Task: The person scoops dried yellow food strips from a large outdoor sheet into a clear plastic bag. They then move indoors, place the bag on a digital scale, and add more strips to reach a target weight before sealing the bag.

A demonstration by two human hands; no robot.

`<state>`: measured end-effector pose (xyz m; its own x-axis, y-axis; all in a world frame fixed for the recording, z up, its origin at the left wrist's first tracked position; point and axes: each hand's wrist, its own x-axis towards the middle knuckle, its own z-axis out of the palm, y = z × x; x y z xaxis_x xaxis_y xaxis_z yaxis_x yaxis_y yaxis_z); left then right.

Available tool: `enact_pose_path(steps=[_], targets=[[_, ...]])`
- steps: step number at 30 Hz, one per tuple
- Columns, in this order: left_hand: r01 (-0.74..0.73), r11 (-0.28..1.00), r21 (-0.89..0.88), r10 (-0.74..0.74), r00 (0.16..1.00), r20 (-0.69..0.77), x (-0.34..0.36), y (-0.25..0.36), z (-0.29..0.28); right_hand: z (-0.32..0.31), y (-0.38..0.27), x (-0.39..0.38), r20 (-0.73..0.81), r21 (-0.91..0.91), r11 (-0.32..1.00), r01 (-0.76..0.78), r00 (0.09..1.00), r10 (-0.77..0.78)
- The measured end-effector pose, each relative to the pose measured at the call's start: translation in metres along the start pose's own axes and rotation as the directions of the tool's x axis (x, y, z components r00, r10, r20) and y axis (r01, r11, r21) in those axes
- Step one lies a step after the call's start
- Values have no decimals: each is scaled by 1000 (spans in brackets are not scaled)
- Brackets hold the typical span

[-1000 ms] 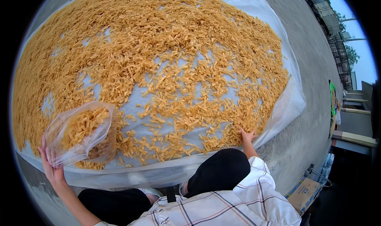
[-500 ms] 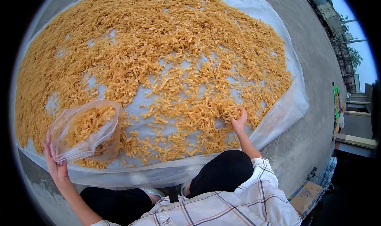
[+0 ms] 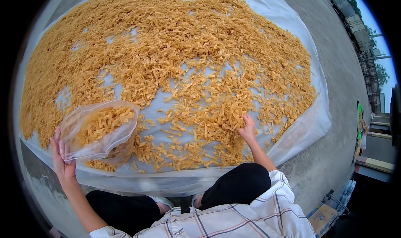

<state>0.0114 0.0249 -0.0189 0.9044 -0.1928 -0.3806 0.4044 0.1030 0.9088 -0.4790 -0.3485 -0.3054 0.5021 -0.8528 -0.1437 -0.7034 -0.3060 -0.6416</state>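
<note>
My left hand (image 3: 63, 165) grips the edge of a clear plastic bag (image 3: 122, 138) at the lower left. The bag lies tilted with its mouth facing me, partly filled with dried yellow strips (image 3: 104, 123). To the right, my right hand (image 3: 248, 128) reaches down against a heap of loose yellow strips (image 3: 221, 127) spread on a white sheet (image 3: 156, 108). Its thumb side shows, while its fingers are mostly hidden behind the hand and the strips. The two hands are well apart.
More strips cover most of the sheet, thickest at the far left. The sheet's right edge (image 3: 303, 121) is folded over on the grey concrete ground (image 3: 330, 71). At the lower right stand a cardboard box (image 3: 323, 217) and a metal-handled cart. My knees are close to the sheet's near edge.
My right hand has drawn slightly left and nearer, with strips bunched ahead of it. My left hand keeps its hold on the bag. The whole view has shifted a little.
</note>
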Motion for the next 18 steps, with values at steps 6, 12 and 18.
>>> enact_pose_path(steps=[6, 12, 18], targets=[[28, 998, -56, -28, 1000, 11, -5, -2, 0, 19, -99, -4, 272, -523, 846, 99, 961, 55], [143, 975, -173, -99, 965, 243, -11, 2, -3, 34, -85, -1, 467, -380, 888, 260, 882, -58], [212, 962, -171, -175, 962, 211, -18, 5, 20, 43, -43, -4, 187, -59, 986, 159, 972, -145]])
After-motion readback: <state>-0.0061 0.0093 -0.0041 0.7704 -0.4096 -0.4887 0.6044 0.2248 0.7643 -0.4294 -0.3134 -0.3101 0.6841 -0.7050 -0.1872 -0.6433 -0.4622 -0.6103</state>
